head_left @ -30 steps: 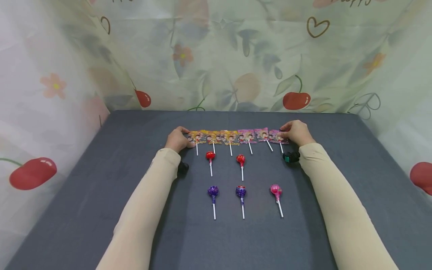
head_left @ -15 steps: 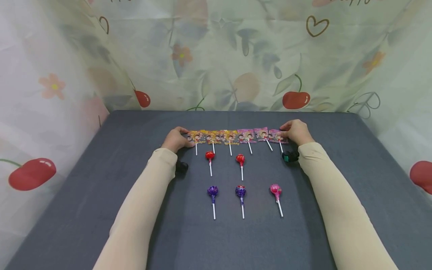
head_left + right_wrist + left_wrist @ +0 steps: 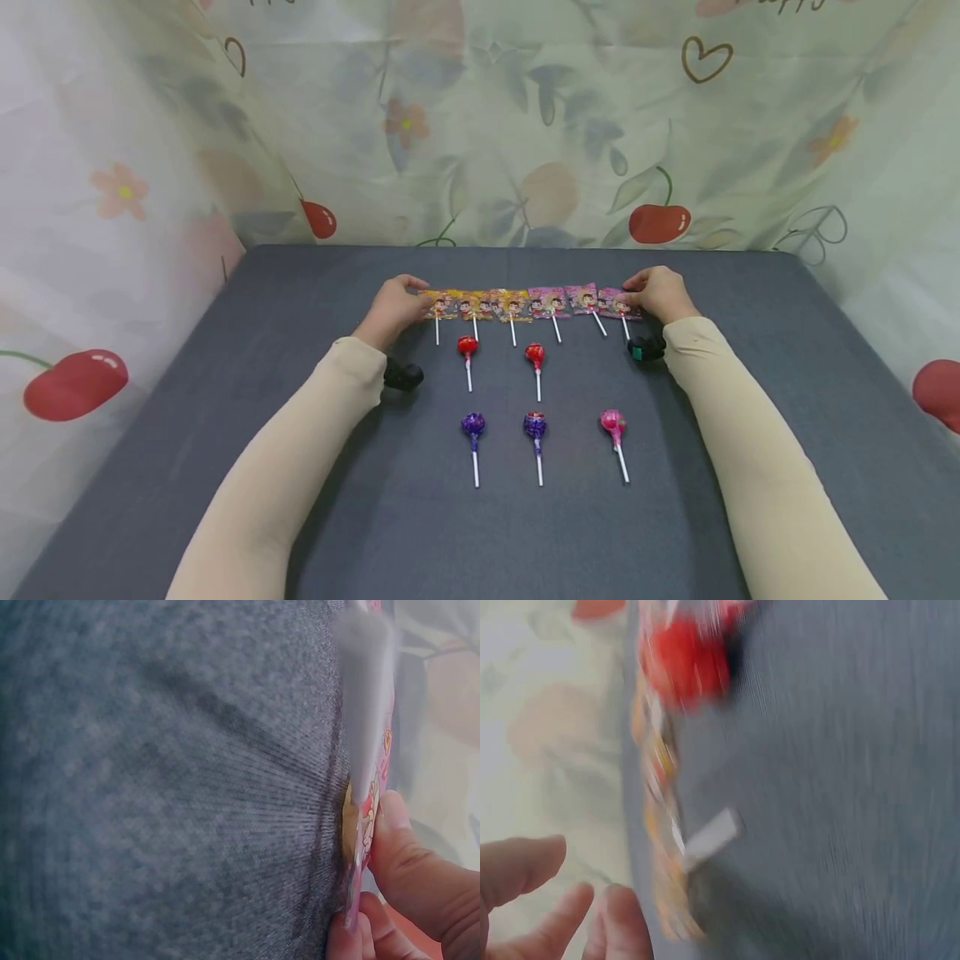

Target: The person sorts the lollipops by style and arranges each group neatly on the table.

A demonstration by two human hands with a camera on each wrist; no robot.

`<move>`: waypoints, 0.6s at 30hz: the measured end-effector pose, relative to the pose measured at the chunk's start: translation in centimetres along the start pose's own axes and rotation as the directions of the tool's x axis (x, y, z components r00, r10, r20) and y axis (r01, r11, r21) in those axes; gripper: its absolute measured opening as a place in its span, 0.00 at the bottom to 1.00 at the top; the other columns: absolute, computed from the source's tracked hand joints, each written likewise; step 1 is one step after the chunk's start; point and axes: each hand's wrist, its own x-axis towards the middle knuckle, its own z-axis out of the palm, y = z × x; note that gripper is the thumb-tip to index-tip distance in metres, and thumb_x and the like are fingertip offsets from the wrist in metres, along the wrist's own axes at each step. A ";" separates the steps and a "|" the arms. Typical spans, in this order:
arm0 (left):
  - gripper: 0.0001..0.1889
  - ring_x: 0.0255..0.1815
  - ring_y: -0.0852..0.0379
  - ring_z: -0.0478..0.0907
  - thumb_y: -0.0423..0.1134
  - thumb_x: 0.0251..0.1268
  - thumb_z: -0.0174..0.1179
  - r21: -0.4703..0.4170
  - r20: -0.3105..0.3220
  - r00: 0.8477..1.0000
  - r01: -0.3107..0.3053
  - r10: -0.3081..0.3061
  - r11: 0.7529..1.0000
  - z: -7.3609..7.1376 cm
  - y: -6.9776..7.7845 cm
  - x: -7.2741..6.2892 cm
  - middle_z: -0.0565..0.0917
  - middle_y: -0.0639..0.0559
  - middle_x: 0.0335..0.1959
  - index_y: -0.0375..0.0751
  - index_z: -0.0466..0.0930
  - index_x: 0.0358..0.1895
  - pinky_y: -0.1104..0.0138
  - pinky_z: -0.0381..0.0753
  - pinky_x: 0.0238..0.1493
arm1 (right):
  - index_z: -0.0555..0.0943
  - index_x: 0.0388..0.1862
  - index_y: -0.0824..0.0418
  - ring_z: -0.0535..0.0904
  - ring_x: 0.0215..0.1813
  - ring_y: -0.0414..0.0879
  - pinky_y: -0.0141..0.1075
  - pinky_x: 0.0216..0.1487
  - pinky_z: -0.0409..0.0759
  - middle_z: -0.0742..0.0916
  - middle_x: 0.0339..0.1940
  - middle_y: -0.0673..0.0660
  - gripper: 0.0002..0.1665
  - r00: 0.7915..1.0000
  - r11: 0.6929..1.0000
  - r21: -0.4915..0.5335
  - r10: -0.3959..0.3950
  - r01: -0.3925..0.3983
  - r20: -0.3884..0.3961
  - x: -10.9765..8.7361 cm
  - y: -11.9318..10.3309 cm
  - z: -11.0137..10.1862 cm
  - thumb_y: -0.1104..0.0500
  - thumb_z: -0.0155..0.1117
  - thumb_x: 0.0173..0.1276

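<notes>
Flat-wrapped lollipops lie side by side in a row across the table, orange wrappers (image 3: 475, 306) on the left and pink-purple wrappers (image 3: 547, 301) on the right. At the row's left end, my left hand (image 3: 393, 308) hovers by the outermost orange lollipop (image 3: 442, 307). Its fingers (image 3: 622, 922) are spread apart and hold nothing in the blurred left wrist view. My right hand (image 3: 662, 295) is at the other end, thumb and fingers pinching the edge of the last pink lollipop (image 3: 367, 817), whose white stick juts up in the right wrist view.
Nearer me lie two red ball lollipops (image 3: 535, 357), two purple ball lollipops (image 3: 473, 427) and one pink ball lollipop (image 3: 613, 423), spaced apart on the grey table (image 3: 555, 550). A printed curtain (image 3: 480, 125) hangs behind and at both sides.
My left hand has let go of the leftmost orange lollipop and lifted slightly, its forearm swinging outward to the left. The right hand and the row of lollipops have stayed in place.
</notes>
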 end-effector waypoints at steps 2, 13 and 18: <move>0.21 0.46 0.50 0.78 0.39 0.68 0.58 0.086 0.036 0.998 -0.063 0.060 0.994 0.6 0.5 -0.9 0.77 0.42 0.52 0.39 0.71 0.62 0.57 0.78 0.50 | 0.80 0.53 0.68 0.75 0.54 0.59 0.52 0.59 0.71 0.82 0.54 0.69 0.20 1.000 1.000 -0.004 0.003 -0.003 0.000 0.0 0.0 0.0 0.56 0.65 0.68; 0.14 0.32 0.53 0.75 0.40 0.57 0.70 0.430 0.185 0.960 -0.270 0.209 0.861 3.4 0.3 -2.9 0.81 0.45 0.39 0.40 0.80 0.44 0.65 0.73 0.32 | 0.80 0.54 0.68 0.74 0.54 0.58 0.52 0.60 0.70 0.82 0.54 0.69 0.19 1.000 1.000 -0.007 0.026 -0.026 -0.003 0.1 -0.2 0.0 0.57 0.64 0.68; 0.10 0.25 0.58 0.73 0.37 0.55 0.71 0.441 0.197 0.951 -0.303 0.238 0.845 4.1 0.1 -2.9 0.80 0.49 0.32 0.39 0.81 0.37 0.69 0.72 0.26 | 0.81 0.53 0.68 0.75 0.53 0.58 0.52 0.59 0.71 0.82 0.53 0.68 0.19 1.000 1.000 -0.006 0.011 -0.011 -0.009 -0.1 -0.2 0.0 0.57 0.64 0.68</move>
